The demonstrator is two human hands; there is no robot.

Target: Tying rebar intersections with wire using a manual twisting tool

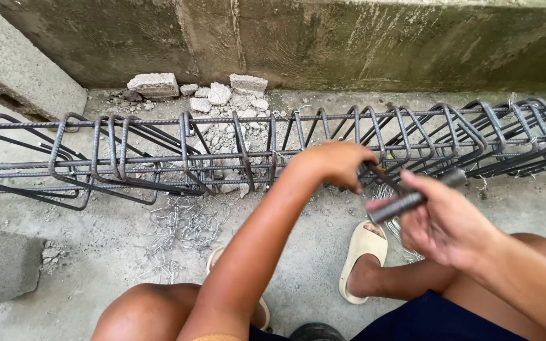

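A long rebar cage (159, 151) of dark steel bars and bent stirrups lies across the concrete floor in front of me. My left hand (335, 163) reaches out to the cage, its fingers closed at a bar near the middle; what it pinches is hidden. My right hand (440, 218) is nearer me and grips a dark cylindrical tool handle (406, 201) that points toward the left hand. A bundle of thin tie wire (394, 221) lies partly hidden beneath the tool.
Short cut wire pieces (181, 227) litter the floor. Broken concrete rubble (213, 95) is piled against the stained wall (349, 44). A concrete block (1, 265) sits at left. My bare knees and pale sandals (361, 252) are close below.
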